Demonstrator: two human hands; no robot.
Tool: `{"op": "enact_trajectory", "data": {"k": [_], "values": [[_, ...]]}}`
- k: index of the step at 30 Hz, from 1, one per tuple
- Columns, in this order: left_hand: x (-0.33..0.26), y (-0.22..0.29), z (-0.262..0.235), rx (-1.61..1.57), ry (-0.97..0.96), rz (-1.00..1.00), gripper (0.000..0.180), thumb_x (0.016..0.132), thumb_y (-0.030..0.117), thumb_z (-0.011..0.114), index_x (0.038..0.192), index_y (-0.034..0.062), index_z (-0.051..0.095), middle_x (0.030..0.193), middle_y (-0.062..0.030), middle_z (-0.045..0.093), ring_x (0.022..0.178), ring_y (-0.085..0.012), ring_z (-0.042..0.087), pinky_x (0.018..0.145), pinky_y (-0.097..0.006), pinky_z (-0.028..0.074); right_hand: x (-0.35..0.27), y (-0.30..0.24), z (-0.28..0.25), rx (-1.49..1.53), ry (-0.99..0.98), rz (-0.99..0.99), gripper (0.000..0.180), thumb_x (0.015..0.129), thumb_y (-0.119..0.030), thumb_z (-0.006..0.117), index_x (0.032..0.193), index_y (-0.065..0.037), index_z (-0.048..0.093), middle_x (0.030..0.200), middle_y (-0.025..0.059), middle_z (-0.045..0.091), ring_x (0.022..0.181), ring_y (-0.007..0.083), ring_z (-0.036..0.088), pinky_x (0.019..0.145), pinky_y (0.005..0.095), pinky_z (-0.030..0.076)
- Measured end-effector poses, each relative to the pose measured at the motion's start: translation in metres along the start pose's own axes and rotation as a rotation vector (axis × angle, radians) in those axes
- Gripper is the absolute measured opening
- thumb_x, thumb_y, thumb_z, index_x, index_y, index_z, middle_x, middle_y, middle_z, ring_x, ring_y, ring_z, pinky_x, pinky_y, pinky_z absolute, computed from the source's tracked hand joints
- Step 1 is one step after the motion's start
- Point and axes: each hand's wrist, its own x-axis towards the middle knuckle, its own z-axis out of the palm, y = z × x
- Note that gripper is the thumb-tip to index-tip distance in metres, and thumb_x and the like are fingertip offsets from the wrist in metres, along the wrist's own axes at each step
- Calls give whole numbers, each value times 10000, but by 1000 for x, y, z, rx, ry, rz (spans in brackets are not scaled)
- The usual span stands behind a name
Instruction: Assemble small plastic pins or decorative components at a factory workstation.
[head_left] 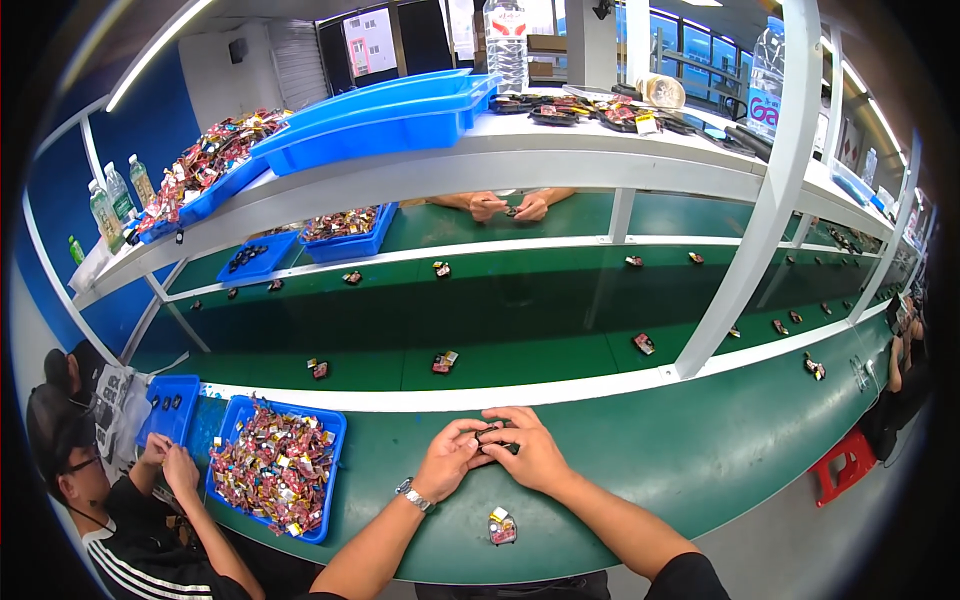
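Note:
Over the green bench (640, 440) my two hands meet in front of me. Both my left hand (448, 462) and my right hand (532, 455) have fingers bent round a small black plastic piece (487, 437), mostly hidden by the fingers. Just nearer than the hands lies a small flat part (503, 529), reddish with a dark edge and a white and a yellow tab. To the left of my left hand is a blue bin (338, 455) heaped with small reddish, white and yellow parts (272, 470).
A co-worker's hands (168, 465) work at the left beside a blue tray (180, 384) with black pieces. Beyond the white rail, similar parts lie spaced along a green belt (520, 340). Overhead, a shelf (560, 150) carries blue trays and bottles. Another person's hands (508, 206) show across.

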Motion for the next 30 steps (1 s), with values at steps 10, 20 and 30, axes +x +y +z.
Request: {"op": "enact_trajectory", "data": {"k": [10,20,30], "values": [[0,0,1,-4,10,6,234,1003,87,505,1232,46,477,1177,-144,619,1108,-213,620,987,-403,522,-3,6,6,42,6,103,149,805,-85,730,951,-105,750,1224,53,640,1140,272,562,960,376,481],[0,0,-1,-19,6,46,221,999,66,504,1218,70,478,1279,-163,580,1141,-221,602,994,-406,505,-1,1,6,118,-25,58,161,796,-94,726,954,-106,750,1268,60,610,1181,282,533,991,387,462],[0,-2,0,-75,-42,32,235,993,70,523,1221,74,470,1395,-198,505,1174,-241,587,1008,-443,492,-3,5,5,7,34,-13,173,772,-72,739,941,-106,757,1255,65,614,1237,283,501,1002,387,461]]}}
